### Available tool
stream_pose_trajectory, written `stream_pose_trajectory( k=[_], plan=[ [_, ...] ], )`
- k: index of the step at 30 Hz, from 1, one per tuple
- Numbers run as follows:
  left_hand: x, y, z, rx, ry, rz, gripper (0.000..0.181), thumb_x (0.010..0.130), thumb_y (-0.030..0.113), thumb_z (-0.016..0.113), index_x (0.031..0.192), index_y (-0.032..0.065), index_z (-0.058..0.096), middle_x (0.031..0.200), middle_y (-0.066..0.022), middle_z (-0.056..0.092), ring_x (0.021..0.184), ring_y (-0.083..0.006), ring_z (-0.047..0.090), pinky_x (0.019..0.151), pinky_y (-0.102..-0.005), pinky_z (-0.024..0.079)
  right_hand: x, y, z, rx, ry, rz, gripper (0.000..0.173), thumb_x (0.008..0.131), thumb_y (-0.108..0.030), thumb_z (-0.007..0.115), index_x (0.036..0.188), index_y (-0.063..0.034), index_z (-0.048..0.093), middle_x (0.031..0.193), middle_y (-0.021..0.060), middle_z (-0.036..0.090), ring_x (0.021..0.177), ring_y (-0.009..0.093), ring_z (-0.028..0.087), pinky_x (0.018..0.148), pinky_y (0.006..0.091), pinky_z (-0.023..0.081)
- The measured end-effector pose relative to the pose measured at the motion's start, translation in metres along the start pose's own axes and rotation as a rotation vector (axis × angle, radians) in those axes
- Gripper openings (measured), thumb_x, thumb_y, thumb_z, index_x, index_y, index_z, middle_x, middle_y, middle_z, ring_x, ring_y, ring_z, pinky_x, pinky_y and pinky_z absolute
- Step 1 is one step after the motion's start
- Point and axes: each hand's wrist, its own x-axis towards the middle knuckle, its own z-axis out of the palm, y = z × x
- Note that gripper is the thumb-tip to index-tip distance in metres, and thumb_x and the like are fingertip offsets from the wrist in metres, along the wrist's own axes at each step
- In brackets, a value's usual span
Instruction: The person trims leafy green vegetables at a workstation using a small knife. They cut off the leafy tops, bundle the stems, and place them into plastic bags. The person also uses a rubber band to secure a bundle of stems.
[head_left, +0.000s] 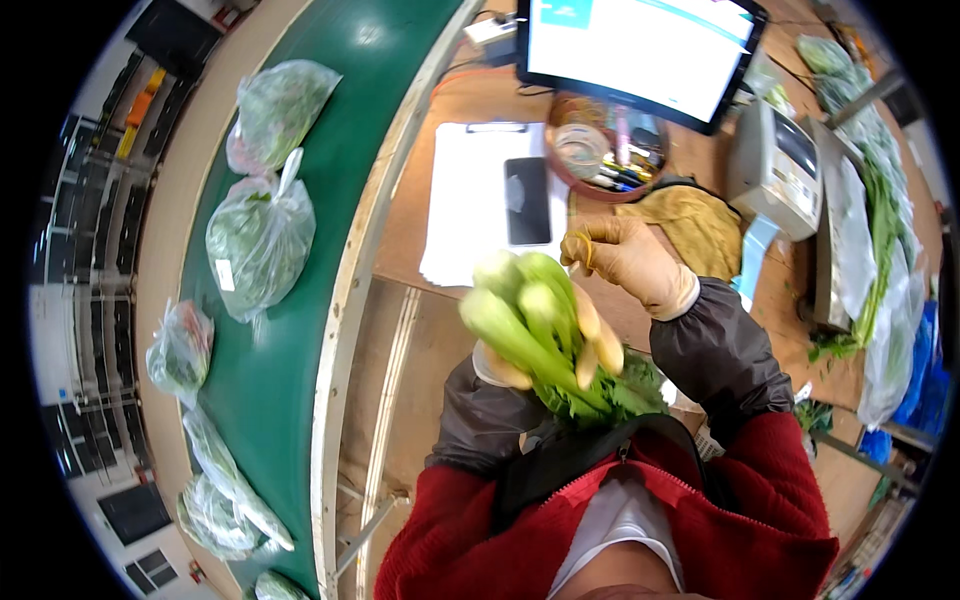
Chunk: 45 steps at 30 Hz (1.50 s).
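Observation:
My left hand (596, 337) is wrapped around a bunch of thick green celery-like stalks (529, 319). Their pale cut ends point away from me, and dark leafy tops (581, 405) hang toward my chest. Just right of the cut ends, my right hand (637, 259) wears a tan glove and pinches a yellow rubber band (583, 246), which loops at its fingertips. Most of the left palm is hidden behind the stalks.
Left of me runs a green conveyor belt (300, 375) with a metal rail (337, 360), carrying bagged greens (262, 247). On the wooden table lie papers (465, 202), a phone (528, 201), a supply basket (561, 174), a monitor (637, 52), a label printer (776, 172) and a cloth (694, 229).

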Motion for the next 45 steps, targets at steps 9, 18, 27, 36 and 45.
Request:
stream_pose_trajectory(
  k=[9, 18, 27, 36, 45],
  plan=[
    [0.052, -0.128, 0.065, 0.258, 0.320, -0.038, 0.074, 0.066, 0.026, 0.081, 0.123, -0.0039, 0.044, 0.091, -0.0153, 0.062, 0.077, -0.0265, 0.065, 0.063, -0.0317, 0.054, -0.191, 0.022, -0.071, -0.122, 0.544, -0.530, 0.016, 0.083, -0.001, 0.068, 0.097, 0.0039, 0.071, 0.080, 0.0081, 0.068, 0.070, 0.013, 0.062, 0.062, 0.0246, 0.049],
    [0.104, -0.317, 0.111, -0.053, -0.217, -0.427, 0.071, 0.068, 0.047, 0.082, 0.110, -0.0026, 0.052, 0.090, -0.0184, 0.063, 0.066, -0.0195, 0.061, 0.061, -0.0299, 0.050, -0.341, 0.112, -0.184, 0.739, 0.410, -0.281, 0.016, 0.092, -0.014, 0.056, 0.086, -0.0013, 0.062, 0.062, -0.0021, 0.054, 0.050, 0.008, 0.047, 0.056, 0.0247, 0.043],
    [0.139, -0.358, 0.143, 0.874, -0.063, -0.803, 0.093, 0.071, 0.011, 0.080, 0.147, 0.0022, 0.027, 0.141, -0.0099, 0.044, 0.127, -0.0175, 0.044, 0.107, -0.0355, 0.035, -0.471, 0.098, -0.211, -0.208, 0.262, -0.744, 0.076, 0.092, -0.044, 0.056, 0.147, -0.0017, 0.024, 0.079, 0.0112, 0.064, 0.055, 0.023, 0.059, 0.054, 0.0332, 0.051],
    [0.134, -0.344, 0.152, 0.836, 0.628, -0.309, 0.042, 0.082, 0.019, 0.065, 0.118, 0.0020, 0.053, 0.099, -0.0101, 0.060, 0.085, -0.0204, 0.063, 0.073, -0.0351, 0.054, -0.502, 0.157, -0.266, 1.219, 0.230, -1.217, 0.015, 0.091, -0.007, 0.051, 0.101, 0.0014, 0.057, 0.090, 0.0088, 0.061, 0.082, 0.018, 0.061, 0.072, 0.0297, 0.051],
    [0.149, -0.326, 0.176, 0.492, -0.007, -0.505, 0.072, 0.073, 0.018, 0.078, 0.133, -0.0002, 0.042, 0.114, -0.0149, 0.059, 0.089, -0.0258, 0.064, 0.075, -0.0381, 0.054, -0.384, 0.131, -0.231, 0.808, -0.036, -0.580, 0.080, 0.084, -0.046, 0.070, 0.140, -0.0027, 0.035, 0.142, 0.0142, 0.041, 0.132, 0.023, 0.039, 0.112, 0.0364, 0.027]
  ],
)
